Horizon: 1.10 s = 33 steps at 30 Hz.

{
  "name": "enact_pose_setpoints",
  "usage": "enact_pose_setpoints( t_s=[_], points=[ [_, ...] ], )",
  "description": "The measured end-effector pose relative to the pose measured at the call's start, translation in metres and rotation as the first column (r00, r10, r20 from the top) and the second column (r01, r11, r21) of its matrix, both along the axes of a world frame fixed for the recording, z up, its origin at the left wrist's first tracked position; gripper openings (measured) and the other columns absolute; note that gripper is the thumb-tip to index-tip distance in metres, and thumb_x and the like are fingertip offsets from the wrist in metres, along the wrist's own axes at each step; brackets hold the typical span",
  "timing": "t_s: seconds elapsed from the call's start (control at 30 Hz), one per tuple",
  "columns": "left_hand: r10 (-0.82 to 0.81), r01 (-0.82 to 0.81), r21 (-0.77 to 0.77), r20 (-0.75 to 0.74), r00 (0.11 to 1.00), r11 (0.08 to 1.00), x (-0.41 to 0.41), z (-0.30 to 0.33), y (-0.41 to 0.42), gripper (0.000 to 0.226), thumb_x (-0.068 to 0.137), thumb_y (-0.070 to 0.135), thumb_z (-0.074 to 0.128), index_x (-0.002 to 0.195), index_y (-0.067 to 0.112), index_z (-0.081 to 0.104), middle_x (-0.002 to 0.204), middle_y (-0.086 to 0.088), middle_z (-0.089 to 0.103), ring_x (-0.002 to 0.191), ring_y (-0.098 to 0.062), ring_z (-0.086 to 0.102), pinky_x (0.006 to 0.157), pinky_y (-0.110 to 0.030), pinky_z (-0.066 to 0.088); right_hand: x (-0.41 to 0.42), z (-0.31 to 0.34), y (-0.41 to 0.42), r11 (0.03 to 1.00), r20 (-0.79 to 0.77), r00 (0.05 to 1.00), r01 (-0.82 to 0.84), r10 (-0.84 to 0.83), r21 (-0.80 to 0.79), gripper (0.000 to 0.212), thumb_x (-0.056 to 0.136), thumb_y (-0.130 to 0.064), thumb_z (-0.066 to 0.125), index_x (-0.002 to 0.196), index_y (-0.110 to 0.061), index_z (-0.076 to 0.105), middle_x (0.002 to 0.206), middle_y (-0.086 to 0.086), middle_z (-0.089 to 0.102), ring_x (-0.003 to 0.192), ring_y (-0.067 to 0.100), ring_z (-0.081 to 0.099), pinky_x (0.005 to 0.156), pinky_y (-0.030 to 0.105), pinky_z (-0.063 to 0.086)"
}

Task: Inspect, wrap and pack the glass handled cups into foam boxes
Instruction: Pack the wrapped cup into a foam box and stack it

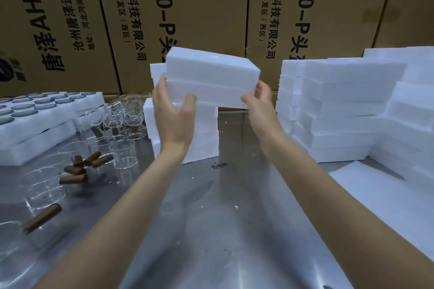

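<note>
Surface: bare metal table (pixel 211 218), reflective, with a few white crumbs and one dark smudge in front of the foam box (pixel 211 82). Behind the box, a wall of brown printed cartons (pixel 199 7) closes off the far side.

I hold the foam box raised off the table, both halves together, a seam running along its long side. My left hand (pixel 173 112) grips its left end, thumb underneath and fingers up the end face. My right hand (pixel 258 98) grips the right end the same way, fingers curled round the corner.

Below and behind the box: a short stack of foam boxes (pixel 187 134), the held box just above it. Right of the box: a tall foam stack (pixel 340 110), apart from my right hand, with open table in the gap. Left of the box: glass handled cups (pixel 112 115) with brown handles, crowded together, and a foam tray (pixel 47 122) with round pockets beyond them. Open table lies nearer to me than the box, between my forearms.
</note>
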<state>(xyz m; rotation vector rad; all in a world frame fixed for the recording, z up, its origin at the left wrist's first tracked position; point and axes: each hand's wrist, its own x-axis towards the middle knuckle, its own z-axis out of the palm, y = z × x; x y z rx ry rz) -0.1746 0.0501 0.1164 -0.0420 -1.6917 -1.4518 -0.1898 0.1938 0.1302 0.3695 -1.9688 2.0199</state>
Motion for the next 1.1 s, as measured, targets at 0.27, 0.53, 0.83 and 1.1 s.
enact_pose_setpoints(
  t_s=[0.27,0.53,0.83,1.1],
  points=[
    [-0.176,0.22,-0.175,0.236,0.956,0.96,0.006,-0.086,0.068,0.076,0.085,0.017,0.063,0.149,0.018,0.021,0.142,0.004,0.029,0.126,-0.003,0.031,0.094,-0.004,0.02,0.024,-0.068,0.064,0.947,0.157,0.934,0.317,-0.32,0.047,0.048,0.091,-0.014,0.042,0.136,-0.024,0.032,0.121,-0.009,0.048,0.103,0.014,0.048,0.091,0.036,0.043],
    [-0.173,0.344,-0.194,0.585,0.792,0.919,0.008,-0.12,0.065,0.064,0.08,0.016,0.06,0.135,0.013,0.028,0.129,-0.001,0.03,0.124,-0.017,0.036,0.09,-0.021,0.03,0.022,-0.116,0.071,0.925,0.254,0.893,0.332,-0.371,0.185,0.049,0.082,0.001,0.041,0.129,-0.014,0.037,0.114,0.001,0.052,0.098,0.02,0.051,0.077,0.031,0.037],
    [-0.09,0.302,-0.214,0.661,0.745,0.929,0.014,-0.114,0.042,0.069,0.082,0.02,0.062,0.14,0.005,0.028,0.141,-0.01,0.033,0.135,-0.027,0.029,0.111,-0.036,0.028,0.026,-0.124,0.067,0.841,0.113,0.897,0.35,-0.428,0.413,0.058,0.085,-0.009,0.051,0.136,-0.013,0.024,0.124,0.003,0.049,0.11,0.03,0.052,0.088,0.04,0.043],
    [0.339,0.262,-0.8,0.491,0.802,0.539,0.081,-0.109,-0.006,0.063,0.088,0.037,0.054,0.143,0.019,0.03,0.147,0.001,0.028,0.138,-0.02,0.025,0.112,-0.033,0.009,0.025,-0.131,0.068,0.845,0.036,0.912,0.364,-0.409,0.392,0.064,0.084,-0.009,0.055,0.137,-0.011,0.02,0.115,-0.004,0.039,0.092,0.024,0.056,0.082,0.037,0.043]
  ],
)
